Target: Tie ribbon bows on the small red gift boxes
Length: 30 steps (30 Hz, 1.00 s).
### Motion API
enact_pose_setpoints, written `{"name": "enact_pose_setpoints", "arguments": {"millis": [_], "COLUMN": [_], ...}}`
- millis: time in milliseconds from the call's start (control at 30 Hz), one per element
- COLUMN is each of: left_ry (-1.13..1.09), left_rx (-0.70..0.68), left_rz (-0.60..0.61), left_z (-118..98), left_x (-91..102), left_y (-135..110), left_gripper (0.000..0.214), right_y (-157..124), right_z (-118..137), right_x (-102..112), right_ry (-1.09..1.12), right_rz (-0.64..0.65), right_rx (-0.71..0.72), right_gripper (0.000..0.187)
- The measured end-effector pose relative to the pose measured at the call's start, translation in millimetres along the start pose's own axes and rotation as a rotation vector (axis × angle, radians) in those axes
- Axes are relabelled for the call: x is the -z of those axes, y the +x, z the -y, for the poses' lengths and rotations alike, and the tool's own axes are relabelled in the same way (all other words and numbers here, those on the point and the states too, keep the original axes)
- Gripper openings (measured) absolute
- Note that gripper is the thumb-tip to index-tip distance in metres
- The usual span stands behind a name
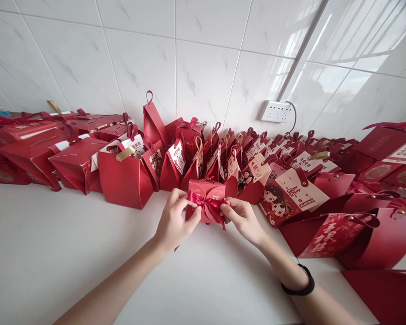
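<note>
Small red gift box [214, 191] is held btwn both hands, approx. mid-view, just in front of the row of red boxes [123, 178] on the white table [122, 271]; whether it's resting on the table or lifted a bit can't be told. A satin-look ribbon bow [208, 204] is set across its front. L side of the bow is pinched btwn thumb & index of the L hand [176, 216]; R side is pinched by thumb & fingers of the R hand [243, 221]. Whether the box walls are pressed too can't be told, as some fingers are hidden.

Handling, as judged: box prob. light, thin card, stiff along the folds but easily dented mid-panel. Contents can't be seen, so wt. is only guessed. Ribbon looks soft, limp, prob. slippery, so a firm pinch is called for, else a loop may be slid loose. For lifting, box is best gripped low, by both sides nr. the folded edges, w/ light pressure; the bow shouldn't be used as a handle. Loops are best taken close to the knot, w/ even L/R tension.
</note>
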<state>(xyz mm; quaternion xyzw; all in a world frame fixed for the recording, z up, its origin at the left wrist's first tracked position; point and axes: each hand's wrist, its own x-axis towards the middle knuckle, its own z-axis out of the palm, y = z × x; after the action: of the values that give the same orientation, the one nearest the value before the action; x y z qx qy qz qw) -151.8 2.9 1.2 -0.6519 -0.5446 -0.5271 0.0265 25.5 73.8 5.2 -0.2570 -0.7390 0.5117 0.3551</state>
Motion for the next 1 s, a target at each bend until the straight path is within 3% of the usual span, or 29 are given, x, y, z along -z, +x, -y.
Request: {"name": "enact_pose_setpoints", "arguments": {"millis": [133,333,567,700,800,867,1000], "left_ry": [0.018,-0.061,-0.143,-0.03,0.02,0.002,-0.086], "left_rx": [-0.004,0.068,0.207,0.091,-0.095,-0.108,0.233], "left_rz": [-0.021,0.052,-0.004,-0.011,0.082,0.181,0.421], "left_z": [-1,-4,1,13,26,33,41], "left_x": [1.3,4.7,2.2,5.8,13.9,19.4,27.2], "left_y": [2,1,2,7,14,19,23], "left_gripper": [0.012,0.02,0.034,0.034,0.04,0.044,0.048], "right_y": [1,1,1,1,1,2,2], "right_z": [1,3,4,5,5,5,5], "right_x": [1,1,1,2,2,2,2], "right_ry": [-0.02,-0.012,-0.009,-0.029,-0.031,-0.016,-0.027], "right_rz": [0.0,-0.003,-0.008,-0.011,-0.018,-0.018,-0.013], "right_rx": [-0.022,-0.025,-0.037,-0.04,-0.036,-0.033,-0.034], "right_gripper": [0.051,0.052,0.052,0.053,0.053,0.053,0.053]}}
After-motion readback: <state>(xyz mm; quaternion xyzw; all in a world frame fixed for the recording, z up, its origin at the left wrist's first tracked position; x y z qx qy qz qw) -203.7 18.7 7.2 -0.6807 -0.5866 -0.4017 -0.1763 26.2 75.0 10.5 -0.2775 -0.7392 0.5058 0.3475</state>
